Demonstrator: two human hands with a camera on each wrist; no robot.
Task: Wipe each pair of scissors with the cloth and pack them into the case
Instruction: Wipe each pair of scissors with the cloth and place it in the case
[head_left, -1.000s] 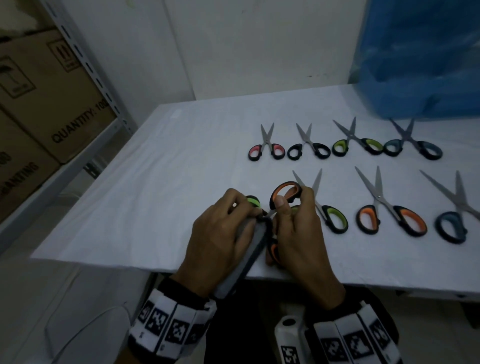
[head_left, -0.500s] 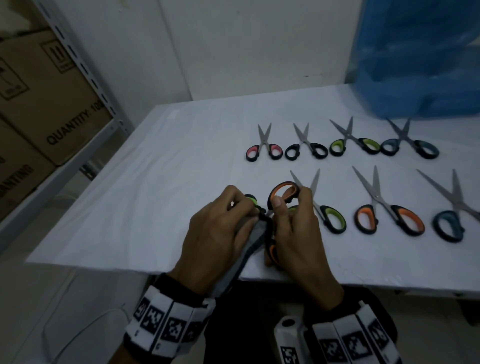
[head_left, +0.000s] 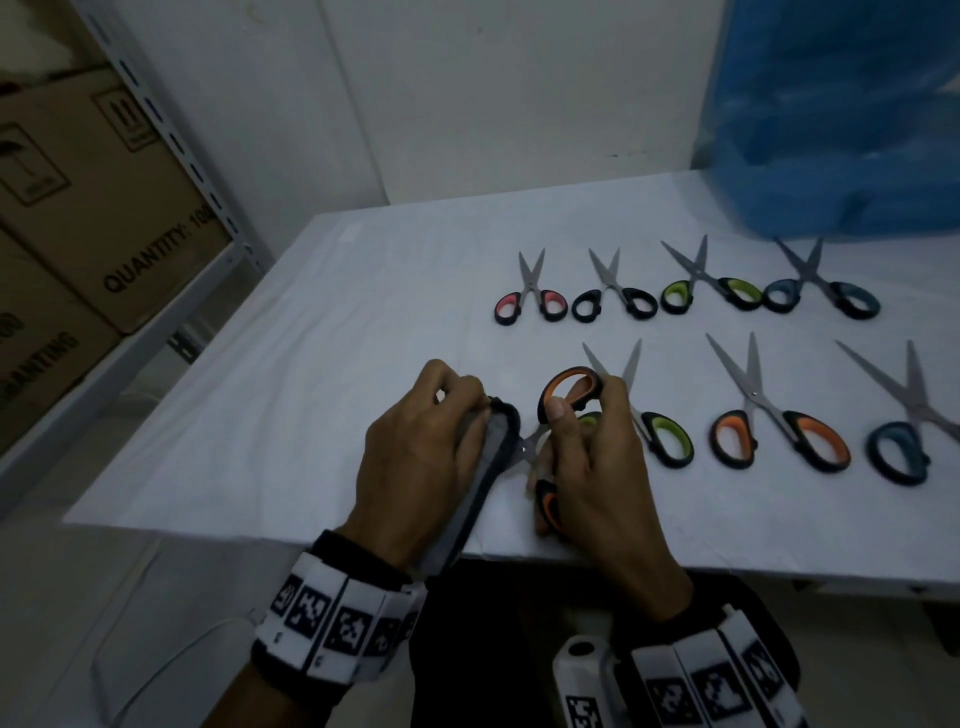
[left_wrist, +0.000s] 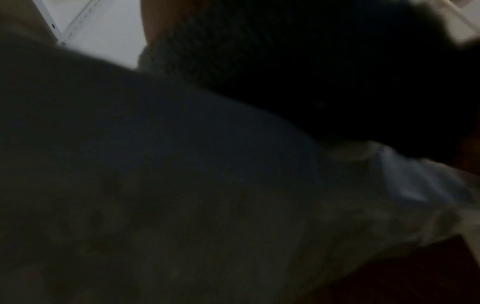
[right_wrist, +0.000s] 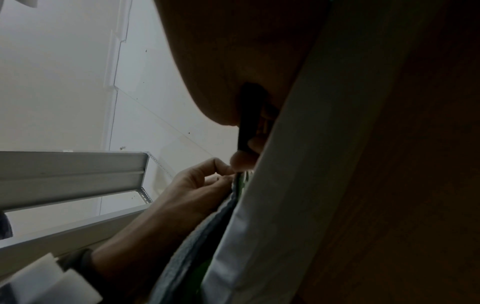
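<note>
Leftward has slid the left hand (head_left: 421, 457), gripping the cloth (head_left: 480, 478).

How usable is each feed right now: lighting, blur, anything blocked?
Head view: dim but sharp, wide-angle bend at the edges; orange-handled scissors and grey cloth readable. Left wrist view: almost black, blurred. Right wrist view: dark, mostly blocked by the right hand; left hand visible.

Both wrists wear white segmented bands (head_left: 337, 629) printed with black square marker codes, over black cuffs (head_left: 358, 553). A white camera housing (head_left: 582, 670) sits at the right wrist.
</note>
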